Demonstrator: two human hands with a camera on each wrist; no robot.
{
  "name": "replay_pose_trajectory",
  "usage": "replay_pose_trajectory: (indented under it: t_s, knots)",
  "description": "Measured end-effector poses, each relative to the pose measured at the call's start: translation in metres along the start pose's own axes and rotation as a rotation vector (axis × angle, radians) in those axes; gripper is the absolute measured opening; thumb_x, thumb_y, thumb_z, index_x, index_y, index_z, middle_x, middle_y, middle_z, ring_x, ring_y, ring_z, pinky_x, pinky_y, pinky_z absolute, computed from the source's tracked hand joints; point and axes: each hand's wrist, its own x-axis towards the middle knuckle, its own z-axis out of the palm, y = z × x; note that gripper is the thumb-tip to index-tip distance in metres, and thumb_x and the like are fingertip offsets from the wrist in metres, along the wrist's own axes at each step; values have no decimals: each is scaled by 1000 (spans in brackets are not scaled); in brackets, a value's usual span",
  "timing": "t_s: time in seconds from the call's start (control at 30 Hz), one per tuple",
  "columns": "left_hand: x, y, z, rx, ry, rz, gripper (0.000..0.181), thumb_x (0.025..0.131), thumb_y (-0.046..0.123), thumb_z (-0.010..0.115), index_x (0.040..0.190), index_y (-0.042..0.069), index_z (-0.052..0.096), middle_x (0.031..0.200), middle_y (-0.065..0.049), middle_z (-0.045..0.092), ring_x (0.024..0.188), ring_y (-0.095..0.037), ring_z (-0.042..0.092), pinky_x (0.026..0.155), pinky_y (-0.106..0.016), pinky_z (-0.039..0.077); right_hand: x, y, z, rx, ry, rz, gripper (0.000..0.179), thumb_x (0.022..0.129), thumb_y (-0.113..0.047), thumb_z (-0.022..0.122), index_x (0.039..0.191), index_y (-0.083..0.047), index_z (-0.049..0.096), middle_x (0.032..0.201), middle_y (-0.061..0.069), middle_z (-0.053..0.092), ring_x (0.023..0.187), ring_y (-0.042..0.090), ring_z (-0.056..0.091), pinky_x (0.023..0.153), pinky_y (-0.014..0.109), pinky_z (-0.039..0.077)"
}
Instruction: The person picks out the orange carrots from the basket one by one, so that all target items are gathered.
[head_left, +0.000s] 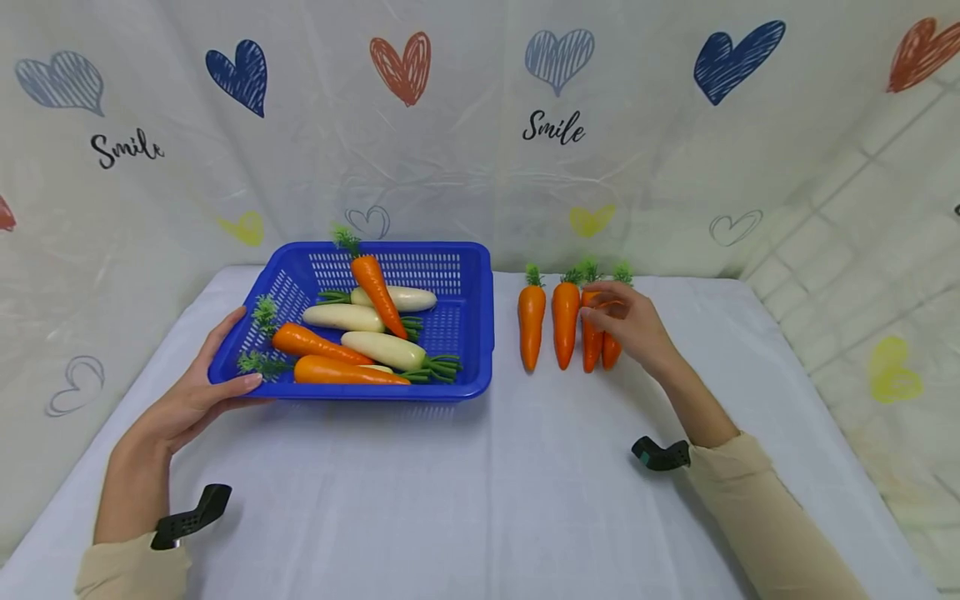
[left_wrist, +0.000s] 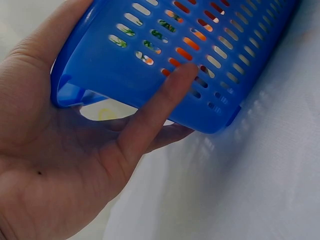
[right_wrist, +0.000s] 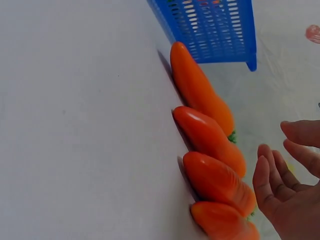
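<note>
My left hand (head_left: 198, 396) grips the left end of a blue plastic basket (head_left: 360, 392). In the left wrist view, its fingers (left_wrist: 150, 112) lie against the slotted outer wall. Inside the basket, three orange carrots (head_left: 378, 292) with leafy green tops lie among several white radishes (head_left: 390, 350), one mostly covered. To the basket's right, more carrots (head_left: 531, 325) form a row on the table, tips toward me. My right hand (head_left: 630, 325) hovers over the right end of that row, partly covering two carrots. The right wrist view shows its fingers (right_wrist: 261, 177) loosely bent, nothing between them.
A white cloth (head_left: 480, 500) covers the table. Behind it hangs a pale curtain (head_left: 465, 158) printed with hearts and "Smile", close to the basket's back rim and the carrot tops. Black wrist devices (head_left: 660, 454) sit by both sleeves.
</note>
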Motion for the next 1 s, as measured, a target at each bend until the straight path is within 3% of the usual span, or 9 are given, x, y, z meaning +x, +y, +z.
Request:
replay_pose_trajectory:
  t_s: [0.37, 0.53, 0.73, 1.0]
  knots:
    - [1, 0, 1, -5, -4, 9, 94, 104, 15, 60, 160, 59, -2, 167, -18, -4, 120, -17, 50, 90, -35, 64, 12, -16, 19, 62, -36, -33, 42, 101, -21, 69, 141, -10, 62, 122, 16, 64, 105, 27, 67, 83, 15, 55]
    - [2, 0, 2, 5, 5, -1, 94, 104, 16, 60, 159, 61, -2, 167, -18, -5, 124, -24, 45, 89, -33, 64, 18, -25, 27, 66, -47, -47, 41, 99, -20, 72, 138, -12, 64, 121, 17, 67, 105, 33, 69, 83, 15, 55]
    - [2, -2, 1, 13, 9, -7, 94, 105, 16, 60, 159, 61, -3, 168, -20, -6, 125, -27, 45, 89, -33, 65, 22, -35, 36, 62, -70, -53, 40, 100, -21, 71, 139, -13, 64, 123, 17, 68, 109, 34, 70, 85, 18, 57]
    - [0, -2, 0, 3, 1, -3, 94, 105, 15, 58, 159, 61, -4, 168, -21, -7, 122, -20, 47, 89, -33, 64, 24, -45, 47, 117, -75, -82, 39, 100, -19, 72, 137, -12, 64, 124, 17, 68, 112, 32, 70, 90, 20, 58]
